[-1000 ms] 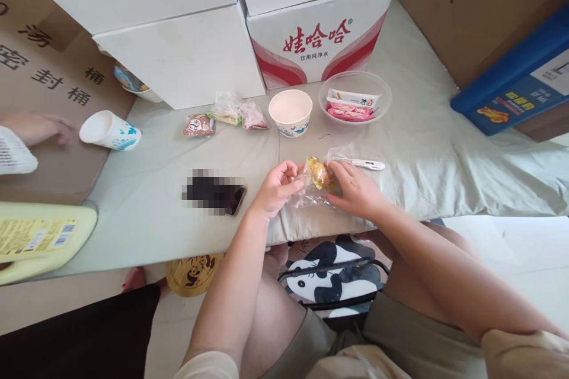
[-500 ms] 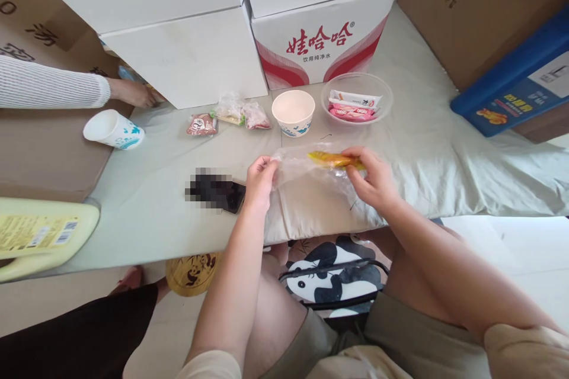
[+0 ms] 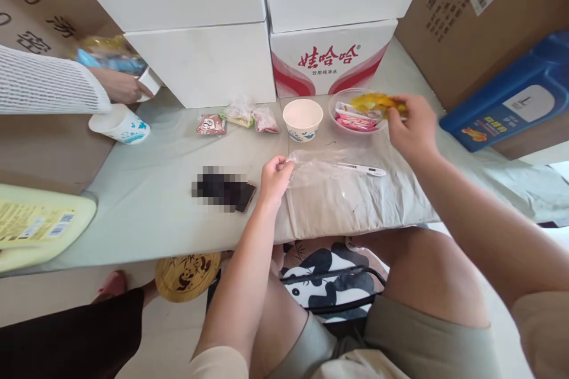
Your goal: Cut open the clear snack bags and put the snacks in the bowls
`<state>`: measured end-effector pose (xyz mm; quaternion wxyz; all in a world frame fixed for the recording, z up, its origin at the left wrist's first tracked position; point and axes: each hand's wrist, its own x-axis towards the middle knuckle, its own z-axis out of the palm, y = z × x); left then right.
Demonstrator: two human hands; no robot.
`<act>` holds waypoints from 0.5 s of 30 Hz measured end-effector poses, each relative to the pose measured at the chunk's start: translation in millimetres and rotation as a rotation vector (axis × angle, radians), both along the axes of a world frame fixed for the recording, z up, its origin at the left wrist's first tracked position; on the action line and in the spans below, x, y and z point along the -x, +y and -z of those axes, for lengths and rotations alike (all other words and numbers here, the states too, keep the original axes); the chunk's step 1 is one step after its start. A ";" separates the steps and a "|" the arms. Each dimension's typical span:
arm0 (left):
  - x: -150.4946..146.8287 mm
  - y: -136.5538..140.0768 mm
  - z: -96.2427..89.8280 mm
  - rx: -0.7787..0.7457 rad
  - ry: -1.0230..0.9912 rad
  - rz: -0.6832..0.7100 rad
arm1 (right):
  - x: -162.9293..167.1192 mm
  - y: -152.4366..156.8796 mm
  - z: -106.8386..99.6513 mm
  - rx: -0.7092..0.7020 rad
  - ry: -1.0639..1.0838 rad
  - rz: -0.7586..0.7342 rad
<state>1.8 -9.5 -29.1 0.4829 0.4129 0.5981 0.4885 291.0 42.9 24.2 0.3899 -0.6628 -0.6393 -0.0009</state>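
My left hand point(image 3: 276, 176) pinches the edge of a clear plastic bag point(image 3: 311, 170) that lies on the cloth-covered table. Over the clear round bowl point(image 3: 334, 121), my right hand point(image 3: 411, 127) is closed on a yellow snack packet point(image 3: 373, 103), slightly blurred. In that bowl lie pink and white snack packets point(image 3: 355, 123). A white utility knife point(image 3: 367, 170) rests at the right end of the bag. A paper bowl with a blue print point(image 3: 303, 121) stands just left of the clear bowl.
Several small packets point(image 3: 237, 113) lie left of the paper bowl, a phone point(image 3: 244, 194) nearer me. Another person's hand point(image 3: 120, 86) holds something white beside a tilted paper cup point(image 3: 120, 125). White cartons point(image 3: 333, 62) stand behind; a blue bottle point(image 3: 507, 95) lies right, a pale-yellow one point(image 3: 44, 228) left.
My right hand has carried the yellow packet from the plastic bag up and right over the clear bowl. The utility knife now shows. The other person's hand has lifted a white object and colourful packets.
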 end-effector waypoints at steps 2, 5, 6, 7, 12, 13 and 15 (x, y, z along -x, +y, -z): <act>-0.4 -1.7 -1.3 -0.003 0.012 0.011 | -2.1 33.4 -10.7 0.056 -0.060 0.002; 0.3 -3.4 -3.9 0.004 0.020 0.018 | -2.0 73.2 -13.4 0.149 -0.120 0.000; 0.7 -3.8 -4.8 0.006 0.019 0.024 | -1.8 82.9 -11.0 0.192 -0.136 0.000; 1.1 -4.1 -5.6 0.007 0.018 0.031 | -1.9 91.1 -7.7 0.238 -0.149 -0.002; 1.8 -5.5 -9.1 -0.018 0.021 0.063 | -3.3 110.1 3.2 0.370 -0.277 -0.065; 1.6 -5.7 -9.7 -0.020 0.023 0.069 | -2.2 107.8 1.9 0.339 -0.285 -0.075; 1.0 -5.9 -11.0 -0.013 0.017 0.079 | 3.7 92.6 -2.4 0.226 -0.260 -0.107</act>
